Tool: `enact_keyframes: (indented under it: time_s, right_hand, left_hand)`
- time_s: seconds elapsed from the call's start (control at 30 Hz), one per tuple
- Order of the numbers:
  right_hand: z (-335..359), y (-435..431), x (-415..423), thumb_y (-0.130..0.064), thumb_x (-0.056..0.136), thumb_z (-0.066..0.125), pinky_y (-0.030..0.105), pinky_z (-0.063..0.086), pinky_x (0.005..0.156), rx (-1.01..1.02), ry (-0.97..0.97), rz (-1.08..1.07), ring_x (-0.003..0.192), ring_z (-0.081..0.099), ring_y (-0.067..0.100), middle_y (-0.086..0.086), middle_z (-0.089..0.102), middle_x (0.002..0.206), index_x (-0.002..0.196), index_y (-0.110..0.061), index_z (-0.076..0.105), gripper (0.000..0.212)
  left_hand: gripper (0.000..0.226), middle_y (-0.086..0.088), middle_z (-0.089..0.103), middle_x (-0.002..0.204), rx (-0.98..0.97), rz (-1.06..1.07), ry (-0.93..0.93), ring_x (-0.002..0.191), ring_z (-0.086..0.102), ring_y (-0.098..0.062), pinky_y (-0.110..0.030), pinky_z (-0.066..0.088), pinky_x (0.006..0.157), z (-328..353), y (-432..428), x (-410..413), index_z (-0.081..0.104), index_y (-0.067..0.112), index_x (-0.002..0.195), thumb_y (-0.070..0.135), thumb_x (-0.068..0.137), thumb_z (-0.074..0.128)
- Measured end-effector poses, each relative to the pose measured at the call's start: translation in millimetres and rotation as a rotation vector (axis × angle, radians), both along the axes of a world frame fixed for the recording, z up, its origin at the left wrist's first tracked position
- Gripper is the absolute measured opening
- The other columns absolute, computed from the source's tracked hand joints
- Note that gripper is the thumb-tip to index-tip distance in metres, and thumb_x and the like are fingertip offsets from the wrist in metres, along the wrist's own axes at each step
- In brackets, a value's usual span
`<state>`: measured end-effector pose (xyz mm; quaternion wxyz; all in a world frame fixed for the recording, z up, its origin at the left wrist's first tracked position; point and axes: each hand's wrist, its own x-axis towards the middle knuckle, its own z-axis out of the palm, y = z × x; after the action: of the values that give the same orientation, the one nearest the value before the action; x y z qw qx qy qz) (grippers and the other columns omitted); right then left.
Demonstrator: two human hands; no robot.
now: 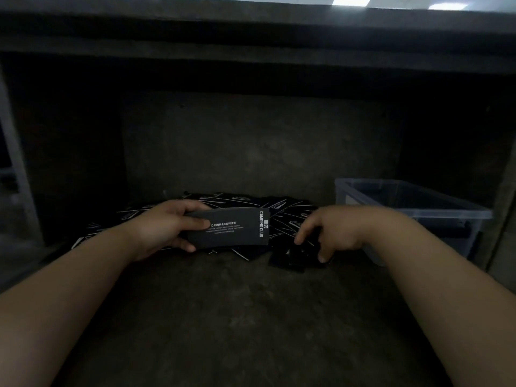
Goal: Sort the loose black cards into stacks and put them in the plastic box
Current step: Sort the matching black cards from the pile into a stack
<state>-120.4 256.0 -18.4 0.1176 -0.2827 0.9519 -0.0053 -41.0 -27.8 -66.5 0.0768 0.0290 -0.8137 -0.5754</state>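
Note:
A pile of loose black cards (245,203) with white print lies spread on the dark surface in the middle. My left hand (164,227) grips a stack of black cards (237,230) by its left end; the top card reads "DRINK&COFFEE" and "CAMPING CLUB". My right hand (332,233) reaches down with curled fingers onto black cards (293,255) at the right edge of the pile; whether it holds one is too dark to tell. The clear plastic box (435,210) stands to the right of my right hand, with dark contents low inside.
A dark wall rises behind the pile, under a ledge across the top. A pale upright post (11,152) stands at the far left. The surface stretches toward me between my forearms.

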Motion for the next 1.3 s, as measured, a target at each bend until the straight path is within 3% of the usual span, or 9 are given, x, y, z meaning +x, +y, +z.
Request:
enact_keyframes:
  time_s: [0.13,0.33,0.47,0.63,0.87,0.97,1.1,1.2,1.3]
  right_hand:
    - [-0.1,2.2,0.0,-0.005,0.080,0.075,0.039,0.048,0.101,0.086,0.060,0.000,0.127,0.043,0.025,-0.003,0.030,0.147,0.131,-0.043,0.053,0.067]
    - [0.9,2.0,1.1,-0.021,0.080,0.078,0.029,0.047,0.081,0.017,0.011,-0.075,0.111,0.047,0.019,-0.001,0.040,0.139,0.120,-0.035,0.054,0.049]
    - [2.9,3.6,2.0,-0.028,0.080,0.078,0.035,0.044,0.099,0.018,0.005,-0.134,0.129,0.043,0.025,0.004,0.036,0.151,0.149,-0.032,0.033,0.083]
    - [-3.2,-0.6,-1.1,-0.028,0.080,0.078,0.038,0.042,0.107,0.011,0.057,-0.132,0.137,0.040,0.026,0.004,0.032,0.157,0.155,-0.034,0.019,0.096]
    - [2.0,1.0,-6.5,-0.015,0.084,0.073,0.024,0.046,0.081,-0.177,0.357,-0.030,0.098,0.058,0.015,0.001,0.065,0.115,0.116,-0.022,0.067,0.034]
    - [5.4,-1.8,-8.2,-0.025,0.078,0.081,0.024,0.044,0.068,-0.616,0.526,0.028,0.079,0.063,0.013,-0.003,0.068,0.083,0.092,-0.020,0.075,0.017]
    - [11.0,-8.7,2.9,-0.012,0.083,0.076,0.031,0.056,0.067,-1.204,0.205,0.167,0.071,0.068,0.013,0.004,0.072,0.080,0.088,-0.014,0.073,0.006]
    - [13.6,-9.8,5.1,0.006,0.087,0.053,0.026,0.051,0.063,-1.251,0.101,0.211,0.067,0.063,0.010,-0.003,0.068,0.071,0.074,-0.020,0.070,0.033]
    - [10.1,-8.7,1.2,0.010,0.084,0.045,0.019,0.038,0.050,-1.055,0.172,0.238,0.048,0.050,0.000,-0.011,0.055,0.051,0.064,-0.021,0.062,0.041]
  left_hand:
    - [0.021,-0.008,0.063,0.113,0.003,0.001,-0.001,0.095,0.062,-0.019,-0.023,0.053,0.052,-1.0,-1.5,-0.4,0.068,0.018,0.110,0.010,0.092,0.062]
    - [0.021,-0.008,0.063,0.111,0.006,-0.002,-0.017,0.095,0.062,-0.018,-0.024,0.054,0.054,-1.3,-2.2,-1.4,0.068,0.019,0.111,0.011,0.092,0.062]
    - [0.021,-0.008,0.064,0.110,0.007,0.002,-0.013,0.093,0.062,-0.018,-0.023,0.054,0.053,-1.4,-1.5,-1.5,0.068,0.019,0.110,0.010,0.092,0.062]
    - [0.020,-0.007,0.063,0.110,-0.001,0.009,-0.017,0.094,0.062,-0.018,-0.023,0.055,0.054,-0.5,-0.3,-0.9,0.067,0.019,0.110,0.010,0.093,0.061]
    - [0.022,-0.009,0.063,0.113,0.009,0.009,-0.029,0.094,0.062,-0.019,-0.023,0.055,0.053,-0.9,-0.5,-0.3,0.066,0.019,0.112,0.011,0.092,0.062]
    - [0.023,-0.012,0.063,0.116,0.016,0.002,-0.027,0.096,0.063,-0.019,-0.022,0.054,0.052,-1.2,-1.8,-1.4,0.067,0.018,0.113,0.011,0.092,0.062]
    - [0.023,-0.011,0.063,0.117,0.001,-0.002,-0.032,0.099,0.063,-0.021,-0.023,0.054,0.053,-1.7,-4.0,-2.7,0.067,0.020,0.113,0.012,0.091,0.063]
    - [0.023,-0.011,0.063,0.117,0.013,-0.007,-0.037,0.098,0.063,-0.020,-0.023,0.054,0.053,-2.3,-4.4,-3.5,0.068,0.021,0.112,0.013,0.090,0.064]
    - [0.023,-0.011,0.063,0.117,0.013,0.003,-0.033,0.099,0.063,-0.020,-0.024,0.054,0.052,-2.4,-5.5,-3.2,0.068,0.022,0.111,0.013,0.089,0.065]
